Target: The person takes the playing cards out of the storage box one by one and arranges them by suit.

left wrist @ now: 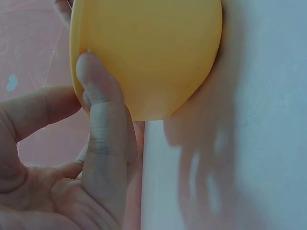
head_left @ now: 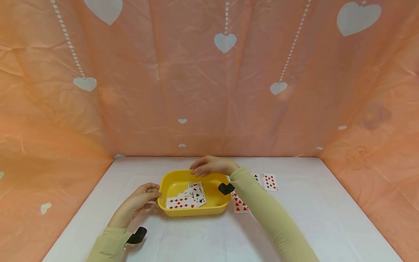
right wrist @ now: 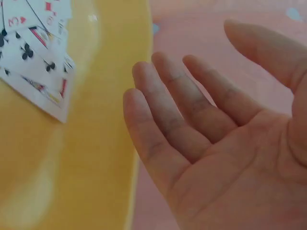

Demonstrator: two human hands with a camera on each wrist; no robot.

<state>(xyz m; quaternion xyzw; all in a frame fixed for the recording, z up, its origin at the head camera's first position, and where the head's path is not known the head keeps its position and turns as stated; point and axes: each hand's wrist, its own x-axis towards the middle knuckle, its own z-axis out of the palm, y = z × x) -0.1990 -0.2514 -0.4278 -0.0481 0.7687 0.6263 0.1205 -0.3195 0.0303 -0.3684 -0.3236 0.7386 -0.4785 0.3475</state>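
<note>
Left hand pinching the yellow plastic tub's rim at 9 o'clock, right hand loosely spread at 1 (playing cards inside, toward 7).

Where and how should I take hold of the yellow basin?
Grip the yellow basin by the rim at its two short ends, hands coming in from left and right. It is longer sideways, opens upward and holds loose cards, so holding both ends should keep it level. The left hand pinches the left end; the right hand is by the far rim.
</note>
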